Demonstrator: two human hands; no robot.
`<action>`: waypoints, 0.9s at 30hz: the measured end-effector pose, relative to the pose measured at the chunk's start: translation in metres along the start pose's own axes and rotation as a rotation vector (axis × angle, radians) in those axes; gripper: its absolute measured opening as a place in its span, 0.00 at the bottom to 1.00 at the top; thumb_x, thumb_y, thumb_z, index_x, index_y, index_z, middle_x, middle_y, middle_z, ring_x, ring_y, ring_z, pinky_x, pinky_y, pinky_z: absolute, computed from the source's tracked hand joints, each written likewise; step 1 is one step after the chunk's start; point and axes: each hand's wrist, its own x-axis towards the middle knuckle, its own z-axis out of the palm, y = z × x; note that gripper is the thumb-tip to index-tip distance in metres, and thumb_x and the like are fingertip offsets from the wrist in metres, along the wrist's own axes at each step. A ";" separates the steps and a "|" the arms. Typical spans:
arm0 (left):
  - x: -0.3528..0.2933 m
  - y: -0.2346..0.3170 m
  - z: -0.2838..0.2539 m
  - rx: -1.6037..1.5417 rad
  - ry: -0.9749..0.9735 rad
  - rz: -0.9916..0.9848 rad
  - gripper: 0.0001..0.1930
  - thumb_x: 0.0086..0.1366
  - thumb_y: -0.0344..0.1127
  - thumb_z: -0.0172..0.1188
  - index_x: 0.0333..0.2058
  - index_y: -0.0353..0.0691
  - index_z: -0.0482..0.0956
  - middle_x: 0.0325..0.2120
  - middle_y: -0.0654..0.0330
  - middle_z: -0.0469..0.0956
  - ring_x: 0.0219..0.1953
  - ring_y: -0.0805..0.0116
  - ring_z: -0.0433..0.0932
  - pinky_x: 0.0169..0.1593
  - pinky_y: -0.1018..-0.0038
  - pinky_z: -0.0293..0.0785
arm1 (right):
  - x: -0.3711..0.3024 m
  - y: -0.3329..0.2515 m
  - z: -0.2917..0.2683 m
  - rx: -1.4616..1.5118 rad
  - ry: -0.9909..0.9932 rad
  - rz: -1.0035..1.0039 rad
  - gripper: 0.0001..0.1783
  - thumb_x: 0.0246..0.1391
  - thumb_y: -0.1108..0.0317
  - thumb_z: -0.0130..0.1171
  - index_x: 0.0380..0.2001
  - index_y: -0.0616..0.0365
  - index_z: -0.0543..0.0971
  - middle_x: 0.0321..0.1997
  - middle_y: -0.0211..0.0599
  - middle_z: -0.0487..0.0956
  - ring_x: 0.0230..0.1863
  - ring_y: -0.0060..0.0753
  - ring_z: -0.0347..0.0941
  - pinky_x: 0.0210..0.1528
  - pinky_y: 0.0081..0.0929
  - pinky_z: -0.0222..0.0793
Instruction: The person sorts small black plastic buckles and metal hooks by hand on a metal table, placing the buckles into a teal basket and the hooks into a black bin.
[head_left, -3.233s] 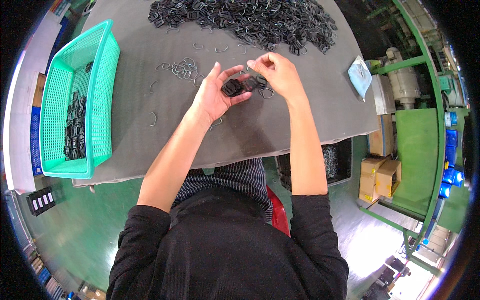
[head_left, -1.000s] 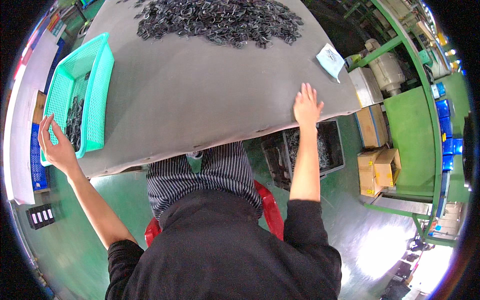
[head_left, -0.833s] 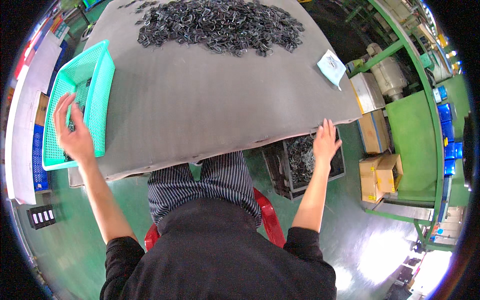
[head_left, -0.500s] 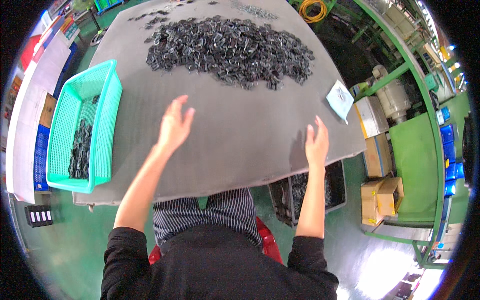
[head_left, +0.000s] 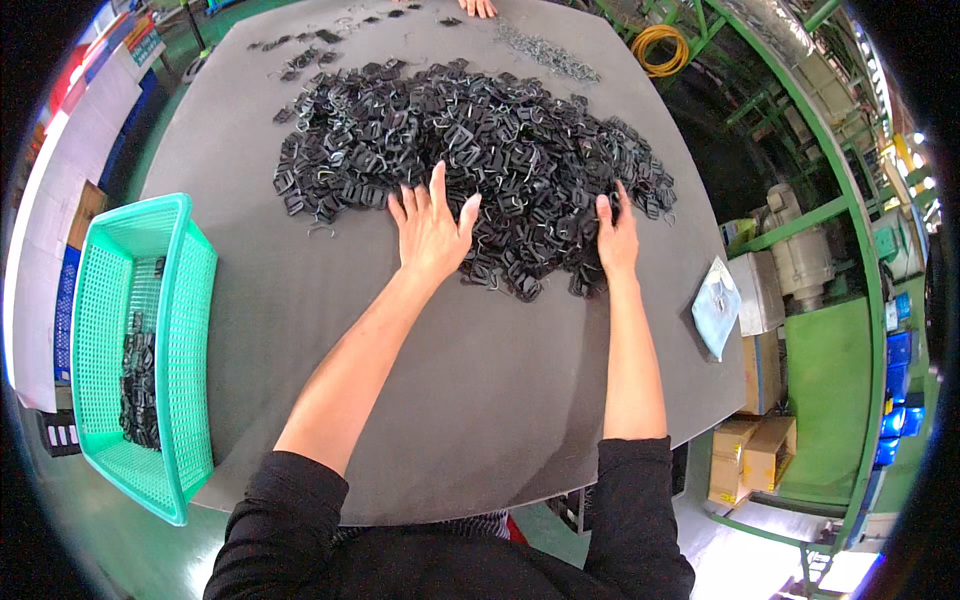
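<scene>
We touch the big pile of black clips (head_left: 520, 165) with our left hand (head_left: 432, 232) and right hand (head_left: 619, 241), both loosely spread.

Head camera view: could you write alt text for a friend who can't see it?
A person's left hand and right hand reach to the near side of a heap of black buckle-like pieces on a gray table. At left, a green basket holds black pieces.

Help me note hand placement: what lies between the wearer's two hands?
The head view shows the near part of the black buckle pile between the left hand and the right hand.
</scene>
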 end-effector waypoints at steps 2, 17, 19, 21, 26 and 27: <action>0.016 0.000 0.009 -0.004 0.034 0.023 0.35 0.64 0.53 0.44 0.61 0.37 0.47 0.45 0.35 0.68 0.52 0.36 0.63 0.60 0.47 0.48 | -0.011 -0.026 0.010 0.095 0.055 -0.012 0.37 0.55 0.39 0.45 0.61 0.51 0.60 0.58 0.51 0.67 0.58 0.49 0.62 0.59 0.39 0.56; -0.014 -0.057 -0.053 -0.758 0.121 -0.101 0.21 0.67 0.40 0.45 0.57 0.44 0.63 0.49 0.50 0.71 0.52 0.57 0.71 0.55 0.69 0.63 | -0.126 -0.157 0.094 0.244 -0.056 -0.165 0.40 0.54 0.43 0.49 0.58 0.66 0.59 0.58 0.59 0.62 0.61 0.56 0.56 0.64 0.49 0.45; -0.039 -0.058 -0.062 -0.889 0.169 -0.177 0.19 0.67 0.40 0.46 0.55 0.41 0.65 0.48 0.53 0.72 0.52 0.64 0.69 0.55 0.72 0.62 | -0.151 -0.182 0.098 0.420 -0.050 -0.106 0.39 0.52 0.46 0.53 0.57 0.67 0.59 0.56 0.57 0.65 0.59 0.54 0.60 0.62 0.42 0.51; -0.058 -0.047 -0.073 -1.129 0.133 -0.338 0.18 0.67 0.40 0.47 0.53 0.41 0.67 0.49 0.57 0.71 0.52 0.67 0.67 0.56 0.73 0.60 | -0.170 -0.193 0.100 0.572 -0.057 -0.011 0.41 0.49 0.49 0.58 0.56 0.69 0.59 0.54 0.56 0.67 0.57 0.53 0.63 0.59 0.37 0.56; -0.085 -0.041 -0.112 -1.618 0.071 -0.729 0.16 0.63 0.37 0.54 0.49 0.42 0.70 0.45 0.59 0.72 0.47 0.71 0.69 0.52 0.75 0.64 | -0.195 -0.203 0.089 0.603 -0.086 -0.046 0.48 0.34 0.67 0.73 0.57 0.67 0.57 0.51 0.46 0.70 0.52 0.36 0.67 0.55 0.29 0.61; -0.090 -0.043 -0.117 -1.616 0.025 -0.726 0.16 0.62 0.36 0.55 0.49 0.42 0.71 0.44 0.59 0.72 0.46 0.71 0.70 0.51 0.75 0.65 | -0.193 -0.199 0.089 0.744 -0.165 0.028 0.49 0.31 0.67 0.73 0.57 0.67 0.57 0.50 0.46 0.71 0.51 0.36 0.67 0.55 0.29 0.61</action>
